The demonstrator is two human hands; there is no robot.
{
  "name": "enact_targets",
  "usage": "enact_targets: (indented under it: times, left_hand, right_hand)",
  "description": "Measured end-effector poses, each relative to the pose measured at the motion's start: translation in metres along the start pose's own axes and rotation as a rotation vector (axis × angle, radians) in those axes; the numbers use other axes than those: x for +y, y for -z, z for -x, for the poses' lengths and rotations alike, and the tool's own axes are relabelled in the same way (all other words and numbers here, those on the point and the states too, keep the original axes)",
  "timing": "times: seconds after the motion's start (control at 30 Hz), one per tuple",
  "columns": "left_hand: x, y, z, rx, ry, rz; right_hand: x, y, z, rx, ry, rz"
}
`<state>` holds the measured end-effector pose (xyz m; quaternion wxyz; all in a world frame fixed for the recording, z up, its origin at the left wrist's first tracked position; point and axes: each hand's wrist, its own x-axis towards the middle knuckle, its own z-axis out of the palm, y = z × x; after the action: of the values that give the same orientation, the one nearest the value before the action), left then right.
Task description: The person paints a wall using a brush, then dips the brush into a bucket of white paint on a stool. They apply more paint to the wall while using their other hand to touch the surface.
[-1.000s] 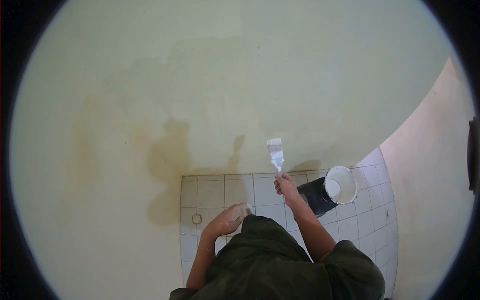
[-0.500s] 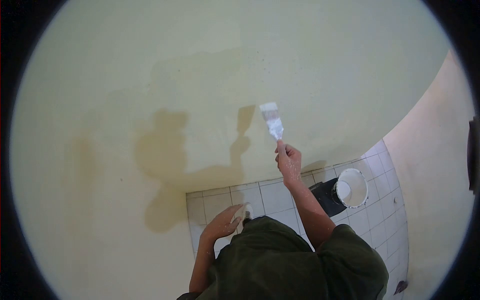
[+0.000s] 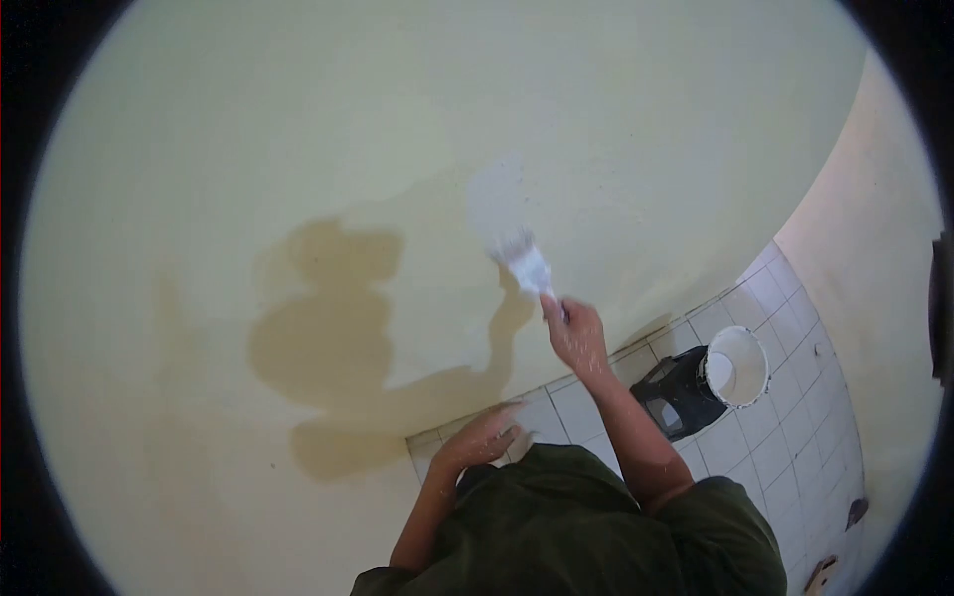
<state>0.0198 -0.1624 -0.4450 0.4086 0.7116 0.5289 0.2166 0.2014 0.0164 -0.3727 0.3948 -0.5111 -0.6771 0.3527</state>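
Observation:
My right hand [image 3: 578, 338] is closed round the handle of a paintbrush [image 3: 530, 268] coated in white paint. The brush's bristles are splayed against the pale yellow-green wall [image 3: 636, 119]. Just above them is a fresh white paint patch [image 3: 494, 197]. Small paint splashes dot my right hand and forearm. My left hand [image 3: 484, 437] hovers low in front of my body, fingers stretched out and holding nothing; it is slightly blurred.
A white paint bucket [image 3: 761, 382] with paint inside sits on a black stool [image 3: 686, 422] at my right. White tiles [image 3: 770, 457] cover the floor. A second wall [image 3: 884, 228] rises on the right. A brown wooden-looking object [image 3: 822, 574] lies lower right.
The brush has gone from apart from the wall to pressed on it, leaving a white patch. My right hand is slightly lower. The view has shifted, and the bucket appears further right.

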Motion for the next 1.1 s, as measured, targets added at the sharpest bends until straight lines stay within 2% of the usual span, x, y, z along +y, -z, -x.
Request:
enact_targets:
  times: [0.1, 0.17, 0.2, 0.27, 0.33, 0.4, 0.47, 0.57, 0.67, 0.77, 0.83, 0.87, 0.97, 1.1]
  left_hand:
    - [-0.012, 0.009, -0.012, -0.111, 0.023, -0.004]
    - [-0.023, 0.011, -0.014, -0.176, 0.018, 0.023]
    - [-0.026, 0.016, -0.016, -0.202, 0.009, 0.037]
    - [-0.032, 0.025, -0.019, -0.249, 0.002, 0.068]
    - [-0.04, 0.033, -0.023, -0.301, 0.007, 0.099]
    - [-0.049, 0.038, -0.027, -0.345, -0.021, 0.038]
    - [-0.05, 0.048, -0.034, -0.378, -0.04, 0.004]
    - [-0.026, 0.072, -0.034, -0.402, -0.051, -0.006]
    - [-0.007, 0.094, -0.033, -0.382, -0.094, 0.011]
    - [0.001, 0.107, -0.031, -0.334, -0.119, 0.084]
    - [0.014, 0.123, -0.036, -0.304, -0.116, 0.096]
    - [0.015, 0.127, -0.036, -0.305, -0.121, 0.078]
    - [0.012, 0.133, -0.038, -0.316, -0.153, 0.039]
    - [0.005, 0.134, -0.036, -0.359, -0.237, 0.048]
  right_hand:
    - [0.07, -0.019, 0.033, -0.146, -0.212, 0.035]
    - [0.108, -0.02, 0.056, -0.26, -0.296, 0.249]
    - [0.11, -0.02, 0.064, -0.318, -0.334, 0.351]
    - [0.11, -0.018, 0.077, -0.28, -0.403, 0.344]
    - [0.085, -0.006, 0.082, -0.227, -0.406, 0.358]
    - [0.031, 0.014, 0.076, -0.178, -0.36, 0.393]
    - [-0.026, 0.035, 0.077, 0.057, -0.229, 0.273]
    - [-0.107, 0.064, 0.077, 0.195, -0.253, 0.06]
    - [-0.138, 0.063, 0.078, 0.376, -0.043, -0.08]
    - [-0.165, 0.058, 0.06, 0.536, 0.165, -0.053]
    - [-0.188, 0.056, 0.053, 0.541, 0.128, -0.068]
    - [-0.196, 0.053, 0.05, 0.543, 0.106, -0.078]
    - [-0.179, 0.028, 0.032, 0.631, 0.251, -0.037]
    - [-0.13, 0.001, 0.036, 0.481, 0.007, 0.175]
